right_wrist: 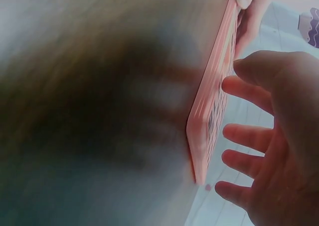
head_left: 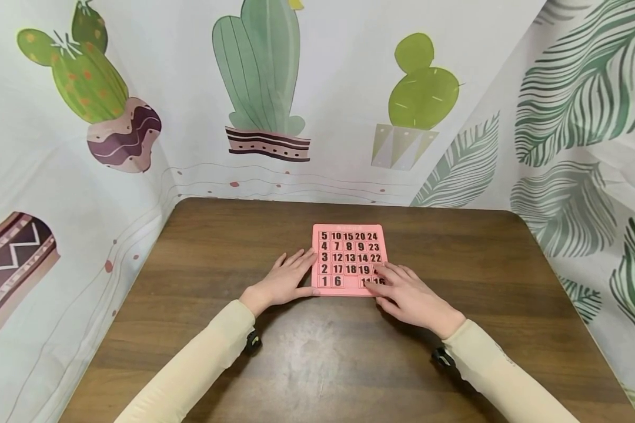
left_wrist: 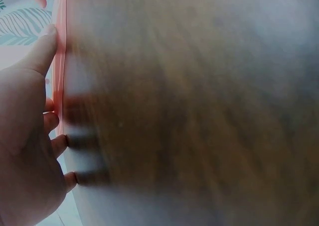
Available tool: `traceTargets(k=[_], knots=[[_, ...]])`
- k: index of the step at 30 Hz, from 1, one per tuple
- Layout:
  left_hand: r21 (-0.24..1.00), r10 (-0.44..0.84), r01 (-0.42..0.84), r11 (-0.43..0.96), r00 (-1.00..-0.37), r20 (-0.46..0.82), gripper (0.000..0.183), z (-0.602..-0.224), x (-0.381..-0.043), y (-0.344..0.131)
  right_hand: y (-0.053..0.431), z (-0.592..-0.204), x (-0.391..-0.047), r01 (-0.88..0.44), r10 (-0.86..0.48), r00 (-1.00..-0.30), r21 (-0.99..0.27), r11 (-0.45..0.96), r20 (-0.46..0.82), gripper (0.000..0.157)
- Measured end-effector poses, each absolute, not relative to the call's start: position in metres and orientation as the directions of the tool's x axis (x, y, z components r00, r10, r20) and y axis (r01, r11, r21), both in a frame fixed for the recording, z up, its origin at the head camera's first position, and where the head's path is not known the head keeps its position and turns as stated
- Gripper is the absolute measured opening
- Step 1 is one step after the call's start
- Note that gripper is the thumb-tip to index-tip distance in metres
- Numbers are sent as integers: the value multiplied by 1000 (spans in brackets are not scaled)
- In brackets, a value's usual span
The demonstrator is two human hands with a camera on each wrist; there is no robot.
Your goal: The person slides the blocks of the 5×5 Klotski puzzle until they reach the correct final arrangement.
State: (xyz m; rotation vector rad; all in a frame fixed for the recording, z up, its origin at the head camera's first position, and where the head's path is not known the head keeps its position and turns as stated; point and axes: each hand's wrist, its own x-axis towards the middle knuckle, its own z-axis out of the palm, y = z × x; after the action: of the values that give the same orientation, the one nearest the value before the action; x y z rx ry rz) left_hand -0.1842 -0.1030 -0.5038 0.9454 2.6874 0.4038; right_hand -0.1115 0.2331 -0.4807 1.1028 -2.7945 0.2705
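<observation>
A pink sliding number puzzle (head_left: 351, 288) lies flat on the wooden table, its white tiles printed with black numerals. One bare pink slot shows in the bottom row, right of the tile marked 6. Along the puzzle's left edge rests my left hand (head_left: 279, 283), fingers extended, with the thumb (left_wrist: 46, 44) at the near left corner. My right hand (head_left: 415, 298) reaches over the lower right part, fingers spread and slightly bent, partly covering tiles in the right columns. In the right wrist view its fingertips hover close over the tile face, and the puzzle's thick pink side (right_wrist: 212, 96) shows.
The brown wooden table (head_left: 317, 364) has rounded far corners. Behind it and at both sides hangs a white cloth (head_left: 344, 106) printed with cacti and leaves. A dark wrist device (head_left: 253, 342) sits under the left sleeve, another (head_left: 443, 357) under the right.
</observation>
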Motion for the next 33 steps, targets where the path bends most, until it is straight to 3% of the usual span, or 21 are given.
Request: traceTargets(k=[8,25,33], knots=[[349,646,572,742,-749,-146,93,-504,-184,-103,240,-483,-108,-663,-643,-748,-138,736,164,38],[354,650,575,737,-748,-137,91,-500,-182,-104,220,-490,-110,-710,-686,-700,-89,699,198,45],[350,641,566,746,-754,-147,92,-503,-184,-103,203,-490,-116,-728,-701,-671,-37,685,242,33]])
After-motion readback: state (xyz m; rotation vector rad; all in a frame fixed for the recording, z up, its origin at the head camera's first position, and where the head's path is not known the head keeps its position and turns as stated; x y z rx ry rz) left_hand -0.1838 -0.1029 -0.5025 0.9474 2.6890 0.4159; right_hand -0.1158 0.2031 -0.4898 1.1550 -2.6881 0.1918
